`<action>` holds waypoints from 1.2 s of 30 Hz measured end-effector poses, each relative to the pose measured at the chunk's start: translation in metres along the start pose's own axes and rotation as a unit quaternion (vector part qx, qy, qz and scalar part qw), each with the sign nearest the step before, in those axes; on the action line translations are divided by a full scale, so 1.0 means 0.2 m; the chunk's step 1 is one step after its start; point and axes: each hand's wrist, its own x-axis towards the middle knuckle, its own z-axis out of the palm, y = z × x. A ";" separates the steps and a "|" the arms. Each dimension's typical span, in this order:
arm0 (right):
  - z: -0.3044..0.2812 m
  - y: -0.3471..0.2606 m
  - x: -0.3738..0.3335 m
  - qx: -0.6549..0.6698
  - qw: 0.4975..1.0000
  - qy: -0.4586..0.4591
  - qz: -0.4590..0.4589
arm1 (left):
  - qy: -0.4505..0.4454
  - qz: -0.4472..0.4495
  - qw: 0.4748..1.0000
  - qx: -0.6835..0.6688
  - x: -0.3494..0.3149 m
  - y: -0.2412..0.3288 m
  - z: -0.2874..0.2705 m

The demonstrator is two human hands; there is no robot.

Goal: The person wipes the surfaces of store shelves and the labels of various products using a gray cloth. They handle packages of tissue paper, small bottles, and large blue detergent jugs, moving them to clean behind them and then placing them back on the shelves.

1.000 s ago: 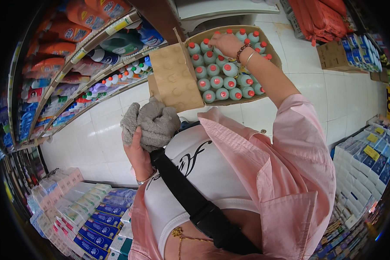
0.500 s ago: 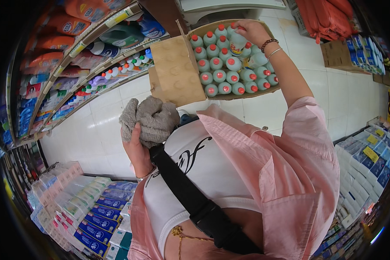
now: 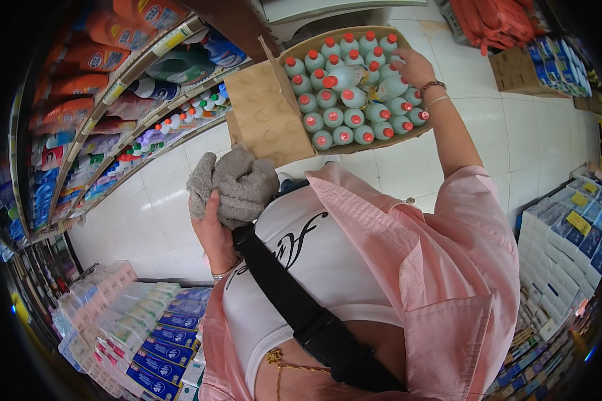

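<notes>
My left hand [image 3: 214,230] grips a bunched grey fluffy cloth [image 3: 231,187] in front of my waist. Ahead of me an open cardboard box [image 3: 374,147] is packed with pale-green bottles with red caps, most of them upright. My right hand [image 3: 413,68] reaches over the box's right side, its fingers curled at the top of a tilted bottle [image 3: 390,87]. That bottle's cap is hidden by the hand. To the left of it, another bottle [image 3: 345,77] lies across the upright ones, its cap pointing left.
The box's cardboard flap [image 3: 264,110] folds out to the left. Shelves [image 3: 114,97] of detergent bottles run along the left. Packs of tissue [image 3: 164,344] are stacked at the lower left, more packs [image 3: 558,247] at the right. Red bags [image 3: 495,23] lie at the far right.
My right hand has let go of one bottle, which now lies across the others, and has shifted right to another bottle. My left hand keeps its hold on the cloth.
</notes>
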 end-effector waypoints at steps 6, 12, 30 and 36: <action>0.23 0.34 -0.11 -0.059 0.995 -0.034 0.072 | -0.005 0.005 1.000 0.023 0.01 -0.01 -0.01; 0.16 0.08 -0.16 -0.073 0.993 -0.077 -0.053 | -0.023 0.012 1.000 0.012 -0.01 -0.01 0.03; -0.02 -0.11 -0.23 -0.157 0.981 -0.027 0.109 | -0.005 -0.013 1.000 -0.013 0.00 -0.01 0.02; 0.06 -0.13 -0.20 -0.204 0.970 -0.033 0.127 | 0.010 -0.012 1.000 0.001 0.00 -0.01 0.01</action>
